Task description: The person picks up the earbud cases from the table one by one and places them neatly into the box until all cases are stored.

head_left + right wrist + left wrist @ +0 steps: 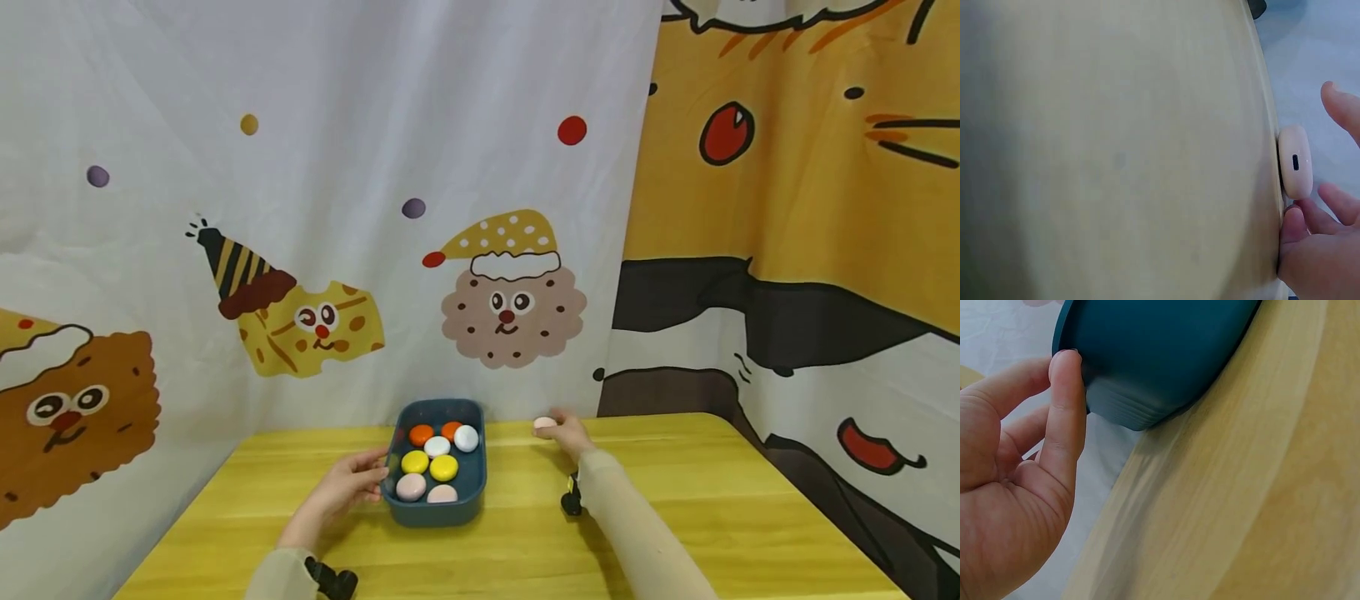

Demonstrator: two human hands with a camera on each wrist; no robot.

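Observation:
A deep blue-green box (pixel 435 514) stands on the table, holding several smooth rounded pieces: orange (pixel 421 434), white (pixel 466 438), yellow (pixel 444 467) and pale pink (pixel 411 487). My left hand (pixel 347 485) holds its left rim, and the left wrist view has the thumb (pixel 1065 406) at the rim's edge. Right of the box, toward the back of the table, lies another pale pink rounded piece (pixel 544 422). A dark slot marks its side in the right wrist view. My right hand (pixel 567 435) is around this piece, fingers at one end, thumb (pixel 1342 110) apart from it.
The yellow wood-grain table (pixel 525 550) runs back to a white curtain (pixel 322 125) printed with cartoon figures. On the right hangs an orange animal print (pixel 810 200). Black devices (pixel 332 579) are strapped to both wrists.

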